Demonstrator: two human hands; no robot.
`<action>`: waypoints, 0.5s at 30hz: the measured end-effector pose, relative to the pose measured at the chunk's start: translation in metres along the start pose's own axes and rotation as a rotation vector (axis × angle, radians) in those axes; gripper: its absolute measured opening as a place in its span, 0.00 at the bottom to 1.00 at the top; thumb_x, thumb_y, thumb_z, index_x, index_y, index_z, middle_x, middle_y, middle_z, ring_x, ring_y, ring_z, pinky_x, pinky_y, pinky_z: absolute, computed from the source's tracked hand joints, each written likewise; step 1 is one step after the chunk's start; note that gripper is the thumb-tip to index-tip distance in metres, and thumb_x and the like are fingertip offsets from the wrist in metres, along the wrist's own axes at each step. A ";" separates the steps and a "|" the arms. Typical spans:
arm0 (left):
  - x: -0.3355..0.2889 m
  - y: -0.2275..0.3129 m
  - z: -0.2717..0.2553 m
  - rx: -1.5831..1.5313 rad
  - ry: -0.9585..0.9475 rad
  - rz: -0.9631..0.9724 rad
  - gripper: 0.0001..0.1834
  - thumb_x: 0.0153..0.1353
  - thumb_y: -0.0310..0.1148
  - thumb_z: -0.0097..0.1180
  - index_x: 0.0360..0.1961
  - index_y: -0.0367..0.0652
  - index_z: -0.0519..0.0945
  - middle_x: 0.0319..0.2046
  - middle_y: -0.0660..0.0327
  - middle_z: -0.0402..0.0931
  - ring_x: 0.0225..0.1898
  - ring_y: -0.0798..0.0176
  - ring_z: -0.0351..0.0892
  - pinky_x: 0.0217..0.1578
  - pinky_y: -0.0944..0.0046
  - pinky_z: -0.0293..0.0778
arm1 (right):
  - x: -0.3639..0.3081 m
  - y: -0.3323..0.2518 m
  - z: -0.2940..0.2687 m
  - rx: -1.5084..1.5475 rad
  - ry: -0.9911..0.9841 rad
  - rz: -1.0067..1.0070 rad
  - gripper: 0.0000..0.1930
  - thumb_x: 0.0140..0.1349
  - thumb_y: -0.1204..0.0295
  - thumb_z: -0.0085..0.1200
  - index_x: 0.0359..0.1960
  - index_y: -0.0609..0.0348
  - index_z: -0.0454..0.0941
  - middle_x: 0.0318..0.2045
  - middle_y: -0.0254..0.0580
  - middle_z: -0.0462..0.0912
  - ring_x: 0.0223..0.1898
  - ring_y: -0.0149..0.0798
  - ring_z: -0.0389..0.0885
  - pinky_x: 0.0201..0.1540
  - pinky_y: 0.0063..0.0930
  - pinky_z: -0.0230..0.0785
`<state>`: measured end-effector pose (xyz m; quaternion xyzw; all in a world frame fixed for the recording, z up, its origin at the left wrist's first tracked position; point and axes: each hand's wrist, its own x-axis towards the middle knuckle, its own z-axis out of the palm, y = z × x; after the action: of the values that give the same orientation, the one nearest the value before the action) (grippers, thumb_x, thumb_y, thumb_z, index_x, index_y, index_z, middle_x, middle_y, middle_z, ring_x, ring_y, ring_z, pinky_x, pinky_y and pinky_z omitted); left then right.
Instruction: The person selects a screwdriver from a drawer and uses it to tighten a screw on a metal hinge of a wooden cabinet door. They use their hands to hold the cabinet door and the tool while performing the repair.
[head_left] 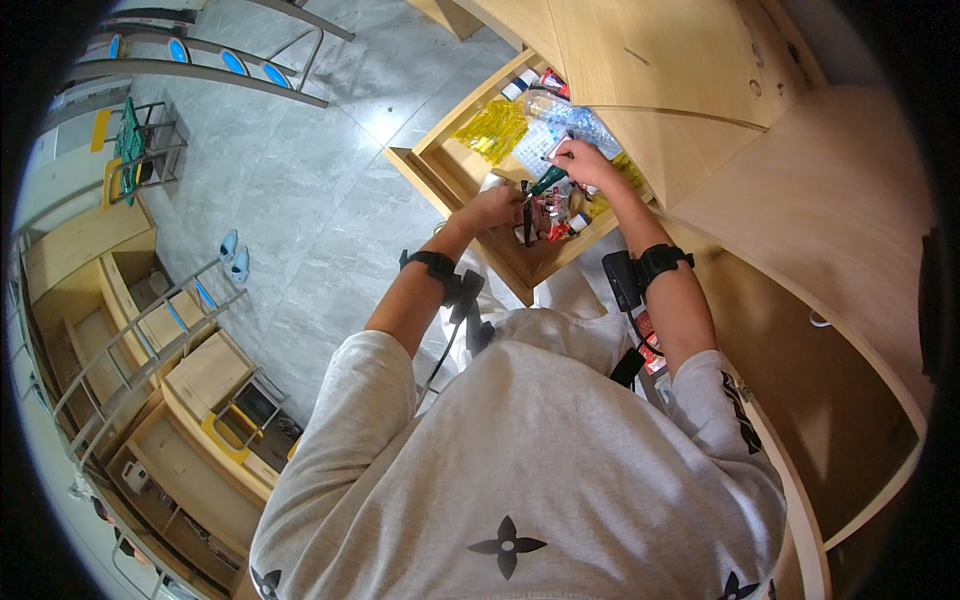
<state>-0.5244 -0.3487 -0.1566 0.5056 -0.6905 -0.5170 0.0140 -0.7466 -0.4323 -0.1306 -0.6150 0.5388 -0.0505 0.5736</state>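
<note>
Both hands are inside an open wooden drawer. My right hand is closed, with its fingers on a dark green, slim object whose kind I cannot make out. My left hand is closed at the drawer's near left part, by a narrow black object; its fingertips are partly hidden. Red and white small packets lie between and below the hands. Beyond them are yellow clear-wrapped items, a white gridded sheet and a clear plastic bottle.
A wooden desk or cabinet panel overhangs the drawer's right side. To the lower right stands an open wooden compartment. Grey tiled floor extends to the left, with blue slippers, metal ladders and a green chair.
</note>
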 end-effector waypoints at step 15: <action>0.000 0.004 0.001 0.054 -0.104 -0.026 0.10 0.53 0.31 0.50 0.33 0.37 0.78 0.26 0.50 0.78 0.27 0.52 0.79 0.31 0.57 0.74 | -0.001 0.007 0.005 -0.048 0.058 -0.030 0.10 0.57 0.68 0.55 0.34 0.63 0.79 0.20 0.39 0.78 0.18 0.30 0.75 0.23 0.27 0.67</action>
<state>-0.5276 -0.3481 -0.1535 0.4872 -0.6975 -0.5238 -0.0420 -0.7481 -0.4270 -0.1370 -0.6348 0.5471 -0.0638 0.5419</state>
